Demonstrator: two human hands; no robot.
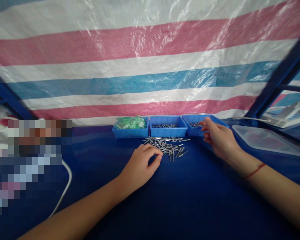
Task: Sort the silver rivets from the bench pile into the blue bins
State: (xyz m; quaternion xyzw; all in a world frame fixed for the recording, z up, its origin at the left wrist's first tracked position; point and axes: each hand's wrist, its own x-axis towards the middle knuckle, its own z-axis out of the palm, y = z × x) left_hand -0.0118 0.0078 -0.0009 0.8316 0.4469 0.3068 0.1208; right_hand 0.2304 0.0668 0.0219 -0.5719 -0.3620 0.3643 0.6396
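A loose pile of metal pop rivets (165, 144) lies on the blue table in front of three blue bins. My left hand (144, 163) rests at the pile's near left edge, thumb and forefinger pinched together by the rivets; whatever is between the tips is too small to make out. My right hand (219, 137) hovers at the front of the right bin (197, 131), fingers loosely bent and slightly apart, with no held thing visible. Some rivets lie in that bin, partly behind the fingers. The middle bin (168, 132) also has rivets in it.
Green-tinted plastic packets (131, 122) fill the left bin (131, 133). A clear plastic lid (267, 140) lies at the right. A white cable (69, 173) runs along the left, near a pixelated area. Striped sheeting (140, 76) hangs behind, between blue frame posts (277, 76).
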